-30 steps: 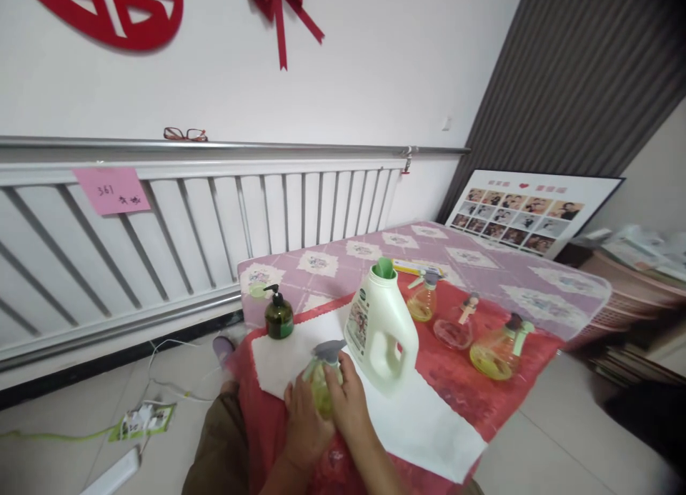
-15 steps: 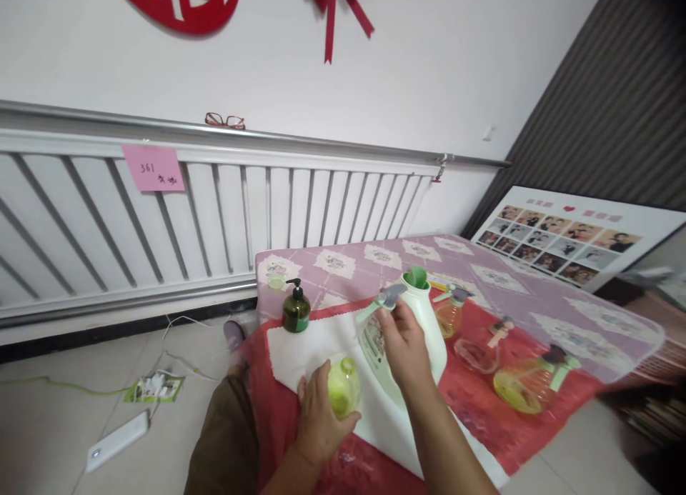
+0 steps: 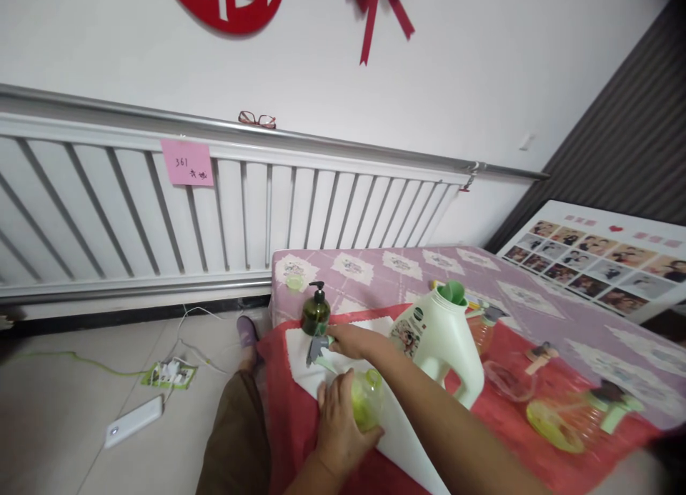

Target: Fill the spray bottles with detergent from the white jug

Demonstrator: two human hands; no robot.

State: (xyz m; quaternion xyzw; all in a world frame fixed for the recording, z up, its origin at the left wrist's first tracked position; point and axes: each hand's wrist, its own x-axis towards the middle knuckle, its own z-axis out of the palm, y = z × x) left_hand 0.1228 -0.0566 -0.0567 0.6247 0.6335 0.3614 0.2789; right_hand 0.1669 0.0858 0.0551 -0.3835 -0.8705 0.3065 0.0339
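My left hand (image 3: pixel 343 420) is wrapped round a clear yellow-green bottle (image 3: pixel 367 398) whose round neck is uncovered. Beyond it, my right hand (image 3: pixel 346 340) holds a grey and pale-green spray head (image 3: pixel 318 347) at the left of the white sheet (image 3: pixel 300 348). The spray head is close to a dark green pump bottle (image 3: pixel 316 311), and its nozzle points towards me. A big pale-green jug (image 3: pixel 447 334) with a green cup-like piece (image 3: pixel 451 292) in its mouth stands to the right of my right forearm, touched by neither hand.
On the red cloth (image 3: pixel 504 409) at the right are an orange spray bottle (image 3: pixel 482 331), a pink clear piece (image 3: pixel 509 381) and a yellow spray bottle (image 3: pixel 560 423). A small pale-green disc (image 3: pixel 294 281) lies on the patterned purple cover (image 3: pixel 369 266). A radiator (image 3: pixel 236 216) stands behind.
My right hand has moved left with the spray head, from in front of the jug to beside the pump bottle. My left hand still holds the yellow-green bottle. The camera view has shifted left.
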